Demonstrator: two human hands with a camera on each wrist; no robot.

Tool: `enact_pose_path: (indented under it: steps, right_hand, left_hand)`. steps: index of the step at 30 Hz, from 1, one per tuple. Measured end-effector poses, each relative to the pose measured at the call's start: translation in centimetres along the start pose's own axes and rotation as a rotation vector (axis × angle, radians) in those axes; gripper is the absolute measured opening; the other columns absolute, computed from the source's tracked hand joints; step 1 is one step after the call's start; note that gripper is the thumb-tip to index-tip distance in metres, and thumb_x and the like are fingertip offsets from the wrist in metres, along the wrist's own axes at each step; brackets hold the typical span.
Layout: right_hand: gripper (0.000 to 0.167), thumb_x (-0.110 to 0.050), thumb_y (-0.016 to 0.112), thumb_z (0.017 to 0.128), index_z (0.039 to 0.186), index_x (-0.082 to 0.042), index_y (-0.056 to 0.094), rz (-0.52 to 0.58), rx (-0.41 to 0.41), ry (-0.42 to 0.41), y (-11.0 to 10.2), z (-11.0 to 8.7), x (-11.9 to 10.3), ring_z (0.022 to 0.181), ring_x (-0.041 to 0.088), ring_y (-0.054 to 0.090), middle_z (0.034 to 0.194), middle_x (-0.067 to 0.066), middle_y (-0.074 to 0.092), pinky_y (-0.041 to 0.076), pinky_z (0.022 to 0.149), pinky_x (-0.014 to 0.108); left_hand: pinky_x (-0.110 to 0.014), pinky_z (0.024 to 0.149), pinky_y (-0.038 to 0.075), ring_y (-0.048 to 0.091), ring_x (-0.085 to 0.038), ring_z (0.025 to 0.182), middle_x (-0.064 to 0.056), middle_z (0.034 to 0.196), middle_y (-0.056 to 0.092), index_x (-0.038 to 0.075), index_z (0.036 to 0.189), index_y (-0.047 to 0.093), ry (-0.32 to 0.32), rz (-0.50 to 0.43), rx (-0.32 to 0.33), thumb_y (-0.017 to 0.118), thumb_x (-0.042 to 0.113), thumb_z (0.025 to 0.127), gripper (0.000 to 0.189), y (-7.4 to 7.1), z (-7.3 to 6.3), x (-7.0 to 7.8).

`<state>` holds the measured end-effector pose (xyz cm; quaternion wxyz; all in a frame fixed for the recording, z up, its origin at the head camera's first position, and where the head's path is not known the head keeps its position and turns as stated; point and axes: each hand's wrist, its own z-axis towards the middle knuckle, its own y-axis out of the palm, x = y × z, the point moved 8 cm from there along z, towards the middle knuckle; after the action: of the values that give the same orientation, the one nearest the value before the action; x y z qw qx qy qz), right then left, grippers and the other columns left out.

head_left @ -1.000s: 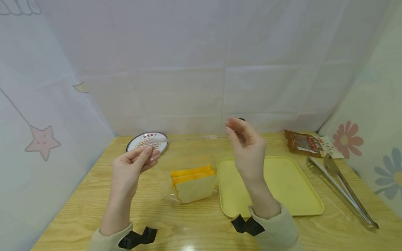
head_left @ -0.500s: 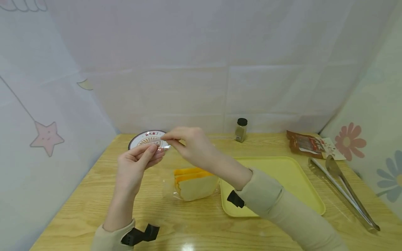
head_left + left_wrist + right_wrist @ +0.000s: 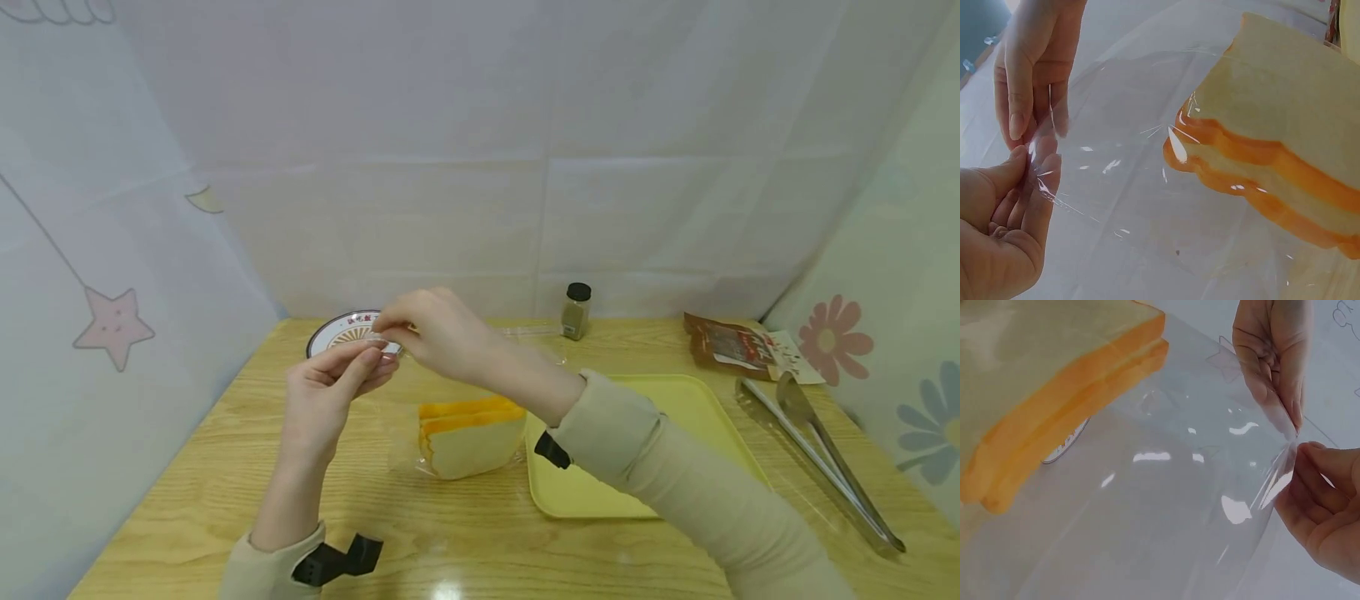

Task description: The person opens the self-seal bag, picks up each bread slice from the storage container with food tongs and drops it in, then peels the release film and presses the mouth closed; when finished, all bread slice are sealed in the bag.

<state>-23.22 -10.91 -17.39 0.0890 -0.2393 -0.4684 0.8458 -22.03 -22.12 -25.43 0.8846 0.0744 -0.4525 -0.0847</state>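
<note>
Slices of bread (image 3: 476, 442) with orange crusts stand inside a clear plastic bag (image 3: 1129, 181) on the wooden table. My left hand (image 3: 330, 383) is raised above the table, pinching the bag's upper left corner between thumb and fingers. Right beside it my right hand (image 3: 442, 333) pinches the bag's edge, its fingertips meeting those of the left. In the right wrist view the film (image 3: 1279, 478) gathers into creases where the right hand (image 3: 1325, 500) grips it. The film's top edge stretches away to the right, behind the right forearm.
A patterned plate (image 3: 322, 337) lies behind the hands. A yellow tray (image 3: 697, 417) sits right of the bread, partly under the right sleeve. Farther right are metal tongs (image 3: 825, 467) and a brown food packet (image 3: 727, 346). A black-capped jar (image 3: 576, 312) stands at the back.
My right hand has swung left from the bag's right side to the left corner, joining my left hand there. The jar has come into sight. My left hand has barely moved.
</note>
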Motion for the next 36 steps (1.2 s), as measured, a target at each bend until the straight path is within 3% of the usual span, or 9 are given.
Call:
enact_pose_path:
  steps: [7,13,21,28,36]
  right_hand:
    - [0.015,-0.008,0.059,0.092,0.092,-0.007,0.074,0.010,-0.168,0.038,0.4,1.5,0.3,0.071,0.010,0.062,0.089,0.002,0.073,0.048,0.064,0.013]
    - [0.013,-0.012,0.063,0.091,0.087,-0.009,0.075,0.015,-0.246,0.077,0.4,2.0,0.5,0.069,0.009,0.061,0.085,0.001,0.073,0.049,0.062,0.013]
    - [0.024,-0.011,0.054,0.095,0.077,-0.011,0.070,-0.255,-0.340,0.030,0.6,2.2,-0.9,0.061,0.009,0.045,0.069,-0.004,0.058,0.035,0.054,0.015]
    - [0.016,-0.009,0.053,0.094,0.084,-0.011,0.066,-0.388,-0.424,0.032,1.2,2.2,-1.4,0.066,0.009,0.045,0.077,-0.004,0.057,0.035,0.055,0.016]
    - [0.004,-0.015,0.062,0.090,0.090,-0.012,0.065,-0.468,-0.378,-0.005,1.6,1.9,-1.5,0.067,0.010,0.045,0.077,-0.005,0.056,0.041,0.059,0.019]
  left_hand:
    - [-0.028,0.074,0.058,0.072,-0.014,0.082,-0.005,0.092,0.074,-0.008,0.105,0.068,0.034,-0.023,-0.030,0.052,-0.010,0.090,0.022,0.5,0.1,0.1]
    - [-0.028,0.074,0.058,0.072,-0.015,0.081,-0.007,0.089,0.074,-0.010,0.105,0.067,0.057,-0.039,-0.037,0.052,-0.011,0.090,0.022,0.9,0.0,0.2]
    - [-0.028,0.072,0.058,0.072,-0.015,0.079,-0.006,0.087,0.074,-0.009,0.102,0.068,0.051,-0.027,-0.018,0.054,-0.012,0.089,0.020,0.9,0.1,0.1]
    - [-0.027,0.071,0.058,0.072,-0.014,0.078,-0.004,0.087,0.074,-0.008,0.102,0.069,0.035,0.011,0.020,0.054,-0.010,0.089,0.019,0.6,0.1,-0.1]
    - [-0.026,0.072,0.058,0.072,-0.013,0.077,-0.003,0.090,0.074,-0.008,0.104,0.068,0.030,0.022,0.049,0.054,-0.010,0.089,0.020,0.2,-0.2,0.0]
